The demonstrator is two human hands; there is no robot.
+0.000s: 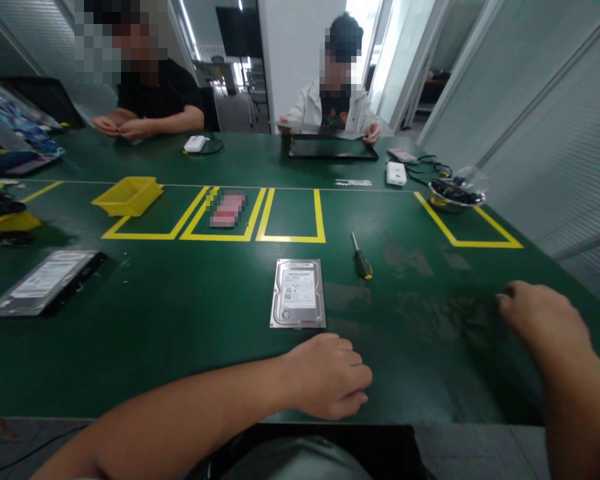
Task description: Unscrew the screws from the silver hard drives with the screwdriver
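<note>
A silver hard drive (299, 293) with a white label lies flat on the green table (220, 307). Just below it my left hand (330, 377) rests near the table's front edge, its fingers curled in; whatever they might hold is hidden. My right hand (545, 313) is over the right side of the table, fingers folded, and its inner side cannot be seen. Between the hands and farther back lies a screwdriver (363, 265) with a black and yellow handle. Neither hand touches the drive or the screwdriver.
A yellow bin (130, 196), a blurred pink item (227, 210) and a metal bowl (455, 197) of dark parts stand by yellow tape outlines. Another labelled drive (43, 280) lies left. Across the table, one person holds a sheet over a black frame (333, 148); another sits left.
</note>
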